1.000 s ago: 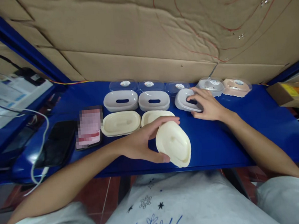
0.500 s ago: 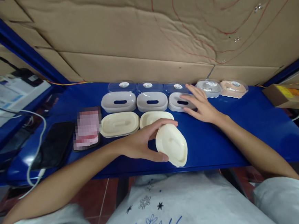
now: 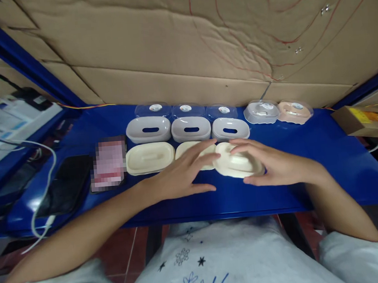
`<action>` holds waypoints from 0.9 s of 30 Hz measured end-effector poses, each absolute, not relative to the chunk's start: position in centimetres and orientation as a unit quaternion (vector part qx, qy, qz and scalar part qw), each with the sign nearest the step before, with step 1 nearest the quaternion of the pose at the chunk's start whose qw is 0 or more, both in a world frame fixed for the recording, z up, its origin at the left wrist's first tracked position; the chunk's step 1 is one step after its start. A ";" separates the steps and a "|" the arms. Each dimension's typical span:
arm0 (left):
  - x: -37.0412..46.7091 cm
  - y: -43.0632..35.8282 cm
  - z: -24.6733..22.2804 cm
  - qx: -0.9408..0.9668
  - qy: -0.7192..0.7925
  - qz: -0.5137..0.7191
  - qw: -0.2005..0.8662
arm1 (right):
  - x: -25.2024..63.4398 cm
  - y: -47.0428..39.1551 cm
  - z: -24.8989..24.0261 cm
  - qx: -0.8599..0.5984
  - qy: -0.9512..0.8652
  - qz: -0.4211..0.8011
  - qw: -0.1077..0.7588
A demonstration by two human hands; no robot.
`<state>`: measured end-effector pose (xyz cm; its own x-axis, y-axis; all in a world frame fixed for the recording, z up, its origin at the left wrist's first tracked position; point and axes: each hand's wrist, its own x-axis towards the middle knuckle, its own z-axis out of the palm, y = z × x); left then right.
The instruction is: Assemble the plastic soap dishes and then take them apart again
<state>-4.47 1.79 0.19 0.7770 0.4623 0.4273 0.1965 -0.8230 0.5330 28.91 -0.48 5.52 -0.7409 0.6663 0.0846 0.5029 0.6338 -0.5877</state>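
My right hand (image 3: 266,164) grips a cream oval plastic tray (image 3: 238,166) by its right end, thumb below and fingers over the top. The tray hangs slightly tilted or rests low over the blue table; I cannot tell which. My left hand (image 3: 191,169) has its fingers spread, with fingertips at the tray's left edge. Under and behind that hand lies a second cream tray (image 3: 180,150), partly covered. A third cream tray (image 3: 150,157) is farther left. Behind them stand three grey oval containers with slots, a left one (image 3: 132,133), a middle one (image 3: 204,128) and a right one (image 3: 217,132).
Clear lids (image 3: 180,113) with round stickers line the back of the blue table (image 3: 309,171). A grey dish (image 3: 261,114) and a peach dish (image 3: 294,113) sit right of them. At left are a blurred-out phone (image 3: 109,165), a dark phone (image 3: 64,184) and a white cable (image 3: 54,158); at right, a cardboard box (image 3: 347,122).
The cream tray has passed from my left hand to my right and now lies flatter, farther right. My right hand came down from the right grey container; my left fingers have opened.
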 end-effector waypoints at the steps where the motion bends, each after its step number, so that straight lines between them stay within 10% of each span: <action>1: -4.6 1.8 0.3 0.938 0.178 0.252 0.160 | 30.0 -0.3 5.9 -0.344 -0.888 0.277 0.127; 6: -4.7 1.9 0.4 0.969 0.180 0.168 0.003 | 32.5 -0.2 5.6 -0.405 -0.870 0.268 0.085; 27: -4.5 2.5 -0.4 0.973 0.181 0.127 0.059 | 34.1 1.9 4.5 -0.429 -0.860 0.258 0.099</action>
